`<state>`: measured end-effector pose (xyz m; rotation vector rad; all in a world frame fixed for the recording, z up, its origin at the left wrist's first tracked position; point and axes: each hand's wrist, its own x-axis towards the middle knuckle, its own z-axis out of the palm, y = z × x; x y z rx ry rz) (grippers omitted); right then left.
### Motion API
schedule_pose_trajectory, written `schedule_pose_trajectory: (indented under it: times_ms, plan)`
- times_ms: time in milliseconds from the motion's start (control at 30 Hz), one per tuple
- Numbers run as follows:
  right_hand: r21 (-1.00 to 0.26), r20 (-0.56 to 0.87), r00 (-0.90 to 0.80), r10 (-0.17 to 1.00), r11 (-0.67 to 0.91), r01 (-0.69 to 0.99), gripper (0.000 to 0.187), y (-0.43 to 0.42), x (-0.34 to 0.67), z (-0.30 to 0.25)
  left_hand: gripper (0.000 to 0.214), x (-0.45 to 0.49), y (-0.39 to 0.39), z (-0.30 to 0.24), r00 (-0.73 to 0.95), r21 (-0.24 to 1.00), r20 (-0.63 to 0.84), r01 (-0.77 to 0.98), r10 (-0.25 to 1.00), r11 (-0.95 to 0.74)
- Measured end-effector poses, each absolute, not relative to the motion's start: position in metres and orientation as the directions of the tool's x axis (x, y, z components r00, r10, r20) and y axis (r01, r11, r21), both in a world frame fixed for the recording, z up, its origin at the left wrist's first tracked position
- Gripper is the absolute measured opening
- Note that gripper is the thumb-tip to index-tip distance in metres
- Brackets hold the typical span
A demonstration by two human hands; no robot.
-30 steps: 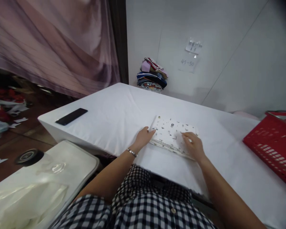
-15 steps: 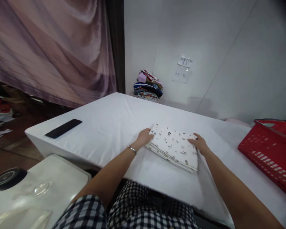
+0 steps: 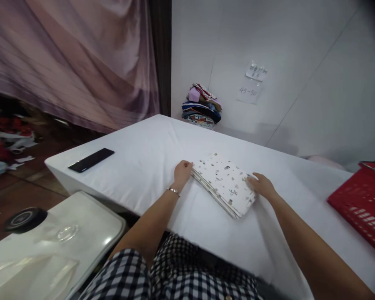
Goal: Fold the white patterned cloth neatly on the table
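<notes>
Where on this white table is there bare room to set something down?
Bare cloth lies between the phone and the folded cloth, and from there back to the clothes pile. It is tighter by the red basket, and both the left hand and right hand flank the folded cloth.

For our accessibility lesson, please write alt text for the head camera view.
A person's left hand and right hand press the opposite edges of a folded white patterned cloth on a white-covered table. A flat black phone lies far left, a red plastic basket right.
</notes>
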<state>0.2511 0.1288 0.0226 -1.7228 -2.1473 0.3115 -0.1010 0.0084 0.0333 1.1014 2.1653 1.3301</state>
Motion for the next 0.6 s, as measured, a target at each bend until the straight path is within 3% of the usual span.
schedule_pose_trajectory:
  times_ms: [133,233,433,500,600]
  plan:
    - [-0.381,0.080,-0.194,0.978,0.210,0.901,0.046,0.140,0.237,0.020,0.021,-0.079,-0.019,0.029,-0.533,0.941,-0.147,0.184,0.833,0.284]
    - [-0.488,0.133,-0.194,0.972,0.234,0.841,0.043,0.139,0.239,0.013,0.022,-0.060,-0.026,0.025,-0.469,0.946,-0.237,0.088,0.850,0.313]
    - [-0.874,0.142,0.104,0.984,0.075,0.480,0.049,0.114,0.256,0.000,0.021,-0.038,-0.021,0.028,-0.456,0.941,-0.323,-0.060,0.829,0.333]
    - [-0.911,0.173,0.159,0.972,0.096,0.400,0.048,0.106,0.257,-0.003,0.023,-0.034,-0.019,0.029,-0.462,0.938,-0.332,-0.073,0.823,0.338]
    - [-0.907,0.189,0.108,0.976,0.132,0.400,0.050,0.101,0.258,-0.005,0.026,-0.030,-0.017,0.028,-0.476,0.936,-0.335,-0.067,0.813,0.347]
